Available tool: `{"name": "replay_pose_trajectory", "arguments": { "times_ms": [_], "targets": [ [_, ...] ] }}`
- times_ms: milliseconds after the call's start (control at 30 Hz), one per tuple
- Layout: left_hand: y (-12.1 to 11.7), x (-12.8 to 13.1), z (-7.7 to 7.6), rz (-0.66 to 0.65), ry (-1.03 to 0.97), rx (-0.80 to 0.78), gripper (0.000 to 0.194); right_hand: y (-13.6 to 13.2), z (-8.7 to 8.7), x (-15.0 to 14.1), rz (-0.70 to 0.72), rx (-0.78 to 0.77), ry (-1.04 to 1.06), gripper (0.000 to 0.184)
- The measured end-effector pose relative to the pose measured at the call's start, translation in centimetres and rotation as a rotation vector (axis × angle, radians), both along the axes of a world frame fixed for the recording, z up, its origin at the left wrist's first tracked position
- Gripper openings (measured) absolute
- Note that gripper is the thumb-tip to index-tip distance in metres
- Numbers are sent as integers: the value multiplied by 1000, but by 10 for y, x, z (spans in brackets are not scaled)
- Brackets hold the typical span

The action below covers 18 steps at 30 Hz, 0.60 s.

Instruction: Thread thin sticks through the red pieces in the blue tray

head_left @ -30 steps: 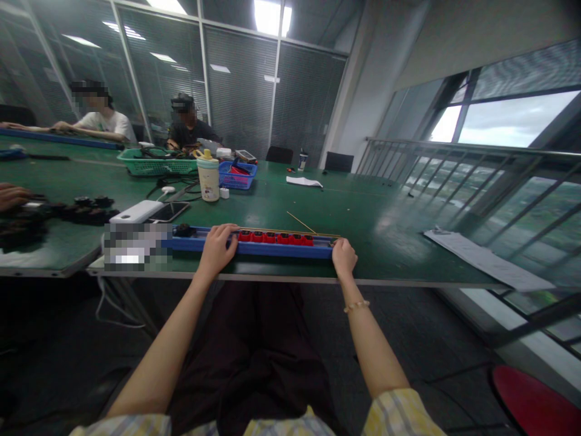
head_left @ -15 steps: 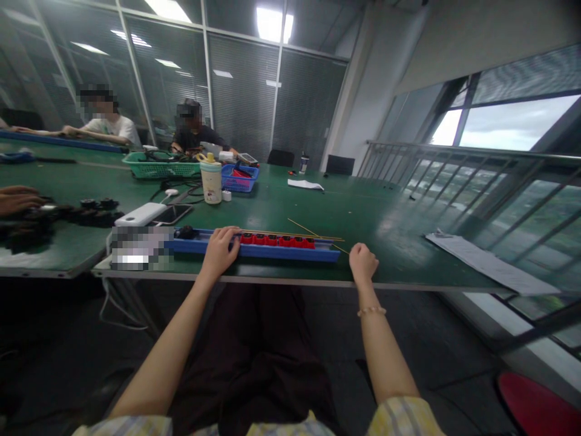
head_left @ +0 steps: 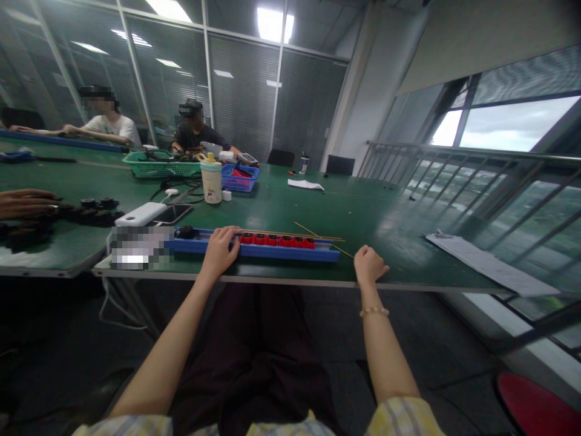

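On the table in front of me lies a long blue channel [head_left: 290, 254] with several red blocks [head_left: 258, 239] with dark tops in a row inside. A black round part [head_left: 186, 232] sits near its left end. My left hand [head_left: 222, 247] is closed over the channel left of the red blocks, its fingertips at the far side. Beyond the channel's right end, my right hand [head_left: 370, 264] is curled shut on the near end of a thin yellow rod [head_left: 313, 233], which slants up and left across the channel. Another thin yellow rod [head_left: 333, 239] lies lengthwise along the channel.
A cup [head_left: 211, 181], a green basket [head_left: 158, 166] and a blue basket [head_left: 239, 178] stand farther back on the green table [head_left: 385, 206]. Left are a white power bank [head_left: 140, 214] and a phone [head_left: 175, 214]; right, a clipboard [head_left: 490, 262]. Co-workers sit across and at left.
My right hand has moved a little to the right and towards me, drawing the slanted yellow rod along. My left hand and the channel have stayed in place.
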<state>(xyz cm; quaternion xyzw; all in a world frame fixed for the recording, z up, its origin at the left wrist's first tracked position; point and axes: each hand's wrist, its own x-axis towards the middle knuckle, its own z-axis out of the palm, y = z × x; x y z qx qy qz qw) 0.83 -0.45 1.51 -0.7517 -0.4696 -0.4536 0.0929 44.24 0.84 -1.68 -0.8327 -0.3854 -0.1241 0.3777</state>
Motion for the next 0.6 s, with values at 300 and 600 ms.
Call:
{"name": "replay_pose_trajectory", "arguments": {
  "times_ms": [300,600],
  "targets": [
    [-1,1,1,0,4,6,22,9,9,-19,557,380,-25,42],
    [1,1,0,9,14,-7,26,12,1,-23,813,339,210,45]
  ]
}}
